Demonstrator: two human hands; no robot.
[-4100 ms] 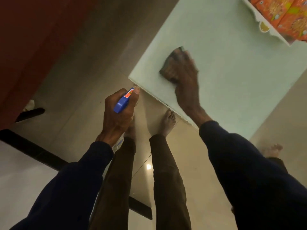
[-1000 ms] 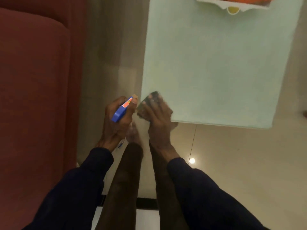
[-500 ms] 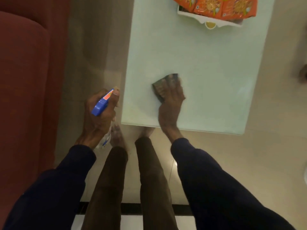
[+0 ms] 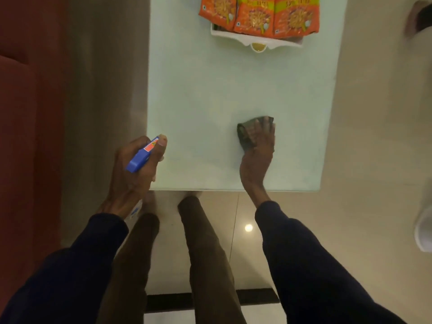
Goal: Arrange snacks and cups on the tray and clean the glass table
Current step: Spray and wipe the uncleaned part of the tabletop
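Our right hand (image 4: 257, 157) lies flat on a dark folded cloth (image 4: 244, 136), fingers straight and a little fanned, pressing it onto the pale green glass table (image 4: 210, 90) near its front edge and right of the middle. The cloth shows mostly to the left of and beyond the fingertips; the palm rests on the glass behind it. Our left hand (image 4: 133, 176) is curled round the neck of a spray bottle (image 4: 140, 157), whose blue head with a red label points toward the table's front left corner; the index finger reaches along the head to its tip, and the bottle's body hangs below the wrist, mostly hidden. This hand hovers over that corner, well apart from the cloth. Both arms wear dark blue sleeves, and we see our brown trousers (image 4: 203, 253) between them, standing at the table's front edge. At the far end of the glass sits a white tray (image 4: 245, 40) carrying three orange snack packets (image 4: 257, 17) side by side. A red sofa (image 4: 23, 136) runs along the left, and glossy beige floor (image 4: 350, 230) surrounds the table
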